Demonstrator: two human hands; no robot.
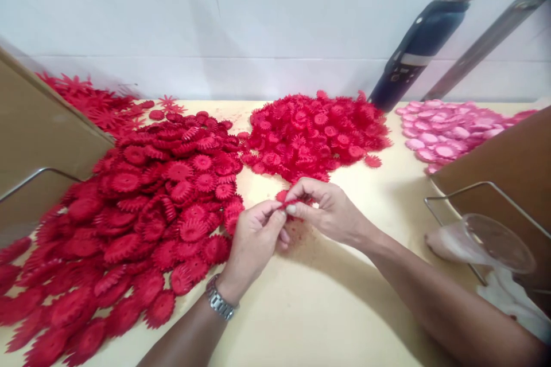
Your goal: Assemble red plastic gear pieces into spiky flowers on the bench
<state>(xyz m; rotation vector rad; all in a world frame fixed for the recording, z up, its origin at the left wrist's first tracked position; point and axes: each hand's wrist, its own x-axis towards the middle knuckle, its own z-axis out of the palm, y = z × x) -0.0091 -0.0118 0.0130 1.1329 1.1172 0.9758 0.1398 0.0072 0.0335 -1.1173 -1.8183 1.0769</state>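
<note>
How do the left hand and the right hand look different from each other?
The left hand has a silvery watch on its wrist; the right hand has a bare wrist.
The left hand is beside the big red pile; the right hand is just in front of the middle red pile.
The left hand sits a bit lower in the picture than the right hand.
Both hands pinch a small red piece.

Crimson discs (178, 172), bright-red middle pile (321, 132), pink discs (445, 133) — paler on top, cream tabletop (322, 309), silver watch (220, 298)
</note>
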